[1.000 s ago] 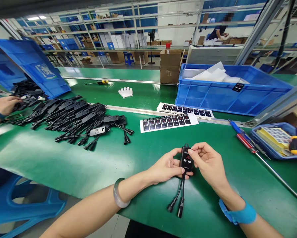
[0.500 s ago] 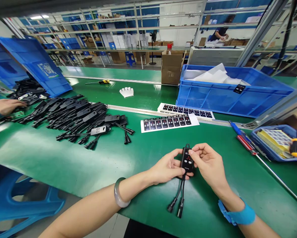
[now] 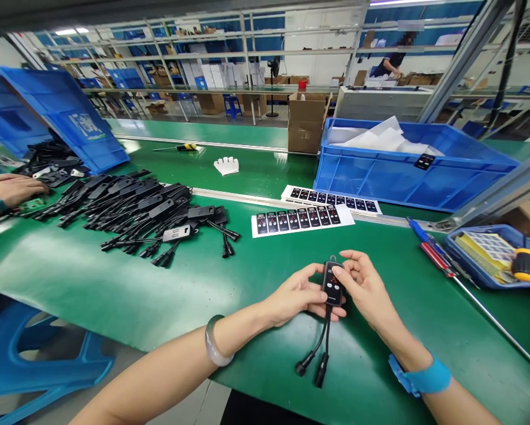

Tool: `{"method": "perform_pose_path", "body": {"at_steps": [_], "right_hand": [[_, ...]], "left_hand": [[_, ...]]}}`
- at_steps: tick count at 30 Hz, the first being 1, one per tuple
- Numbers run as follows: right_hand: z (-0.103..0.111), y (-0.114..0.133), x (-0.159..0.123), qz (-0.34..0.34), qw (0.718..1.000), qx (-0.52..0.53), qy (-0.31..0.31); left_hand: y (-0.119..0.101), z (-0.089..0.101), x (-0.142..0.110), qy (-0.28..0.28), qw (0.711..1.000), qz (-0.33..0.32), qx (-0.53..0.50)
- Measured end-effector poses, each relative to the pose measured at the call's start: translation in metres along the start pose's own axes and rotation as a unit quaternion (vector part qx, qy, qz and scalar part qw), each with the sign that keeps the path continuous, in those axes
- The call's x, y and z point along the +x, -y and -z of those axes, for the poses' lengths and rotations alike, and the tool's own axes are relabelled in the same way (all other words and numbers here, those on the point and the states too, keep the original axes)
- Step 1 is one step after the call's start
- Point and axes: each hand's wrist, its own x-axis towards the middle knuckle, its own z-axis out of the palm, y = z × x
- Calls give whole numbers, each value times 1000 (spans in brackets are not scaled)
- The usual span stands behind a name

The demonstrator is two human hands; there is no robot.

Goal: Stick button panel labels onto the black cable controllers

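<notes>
My left hand (image 3: 295,297) grips a small black controller (image 3: 333,284), thumb along its lower left edge and fingers behind it. White buttons and red marks show on the controller's label face, a loop tops it, and two short black cables with plug ends (image 3: 321,370) hang below. From the right, my right hand (image 3: 366,288) lays its thumb on the upper label; its index finger is raised apart and the other fingers are partly curled. Beyond the hands lies a sheet of black labels (image 3: 303,219), with a second label sheet (image 3: 334,198) behind it.
A pile of black controllers (image 3: 132,203) covers the left, where another person's hand (image 3: 19,190) rests. Blue crates stand at left (image 3: 81,118) and right (image 3: 406,174). A long screwdriver (image 3: 473,293) and blue tray (image 3: 473,277) lie at right; a white glove (image 3: 226,166) lies farther back.
My right thumb has slid slightly down and left on the label, and its index finger has lifted away from the controller. My left hand keeps its hold.
</notes>
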Motion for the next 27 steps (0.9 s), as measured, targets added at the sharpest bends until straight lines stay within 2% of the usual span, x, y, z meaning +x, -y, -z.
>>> {"method": "perform_pose_path", "body": {"at_steps": [4, 8, 12, 15, 18, 22, 25, 27], "right_hand": [[-5, -5, -2, -4, 995, -23, 92], [-8, -2, -7, 19, 988, -62, 138], [-7, 1, -8, 40, 984, -23, 174], [-7, -1, -7, 47, 987, -18, 149], [-8, -5, -5, 67, 989, -55, 118], [-14, -7, -7, 84, 983, -120, 107], [-17, -6, -8, 126, 965, -220, 65], [-15, -7, -3, 163, 941, -292, 43]], "left_hand": [[-3, 3, 2, -34, 999, -7, -22], [-5, 4, 3, -60, 998, -15, -16], [-4, 3, 4, -70, 997, -24, 10], [-1, 4, 6, -74, 995, -32, 54], [4, 5, 7, -70, 992, -45, 100], [8, 5, 9, -90, 986, -50, 132], [5, 5, 10, -94, 982, -79, 146], [-2, 10, 10, -72, 963, -112, 234]]}}
